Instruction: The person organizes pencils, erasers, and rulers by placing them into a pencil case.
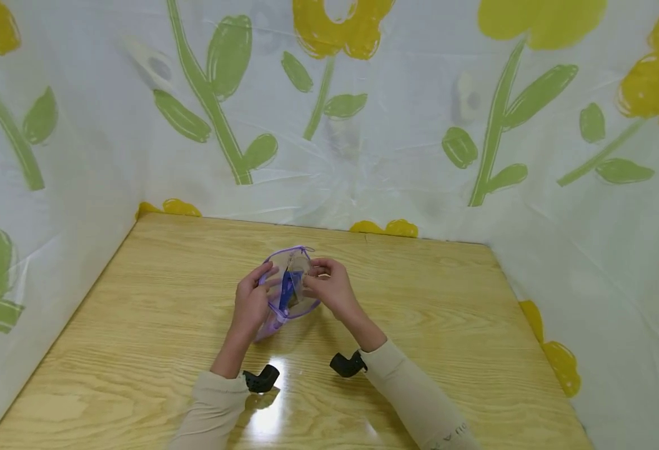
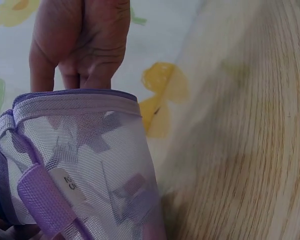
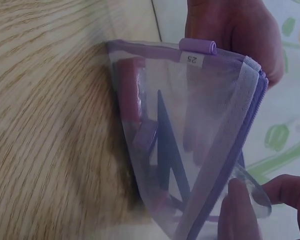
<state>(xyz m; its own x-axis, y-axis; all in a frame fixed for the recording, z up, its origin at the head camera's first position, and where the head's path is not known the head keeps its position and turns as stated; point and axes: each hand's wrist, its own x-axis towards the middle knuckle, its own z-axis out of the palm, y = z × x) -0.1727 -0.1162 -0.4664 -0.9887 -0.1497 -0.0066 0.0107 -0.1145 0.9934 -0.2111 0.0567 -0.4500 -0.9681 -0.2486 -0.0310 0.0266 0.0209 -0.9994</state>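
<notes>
A see-through mesh zip pouch (image 1: 269,329) with purple edging is held over the table, its mouth spread open. My left hand (image 1: 252,303) grips the pouch at its left side; in the right wrist view that hand (image 3: 235,30) is partly behind the mesh. At the right of the mouth, my right hand (image 1: 333,289) pinches a clear, round-edged plastic piece (image 3: 257,195), partly inside the pouch. Through the mesh show a blue pointed piece (image 3: 167,145), a pink block (image 3: 131,90) and a small purple item (image 3: 146,136). A tag (image 3: 192,59) reads 25.
The pale wooden table (image 1: 436,325) extends around both hands. White cloth walls (image 1: 396,144) printed with yellow flowers stand behind it and at both sides. A black bracket (image 1: 262,379) sits at the left cuff, another black bracket (image 1: 347,364) at the right cuff.
</notes>
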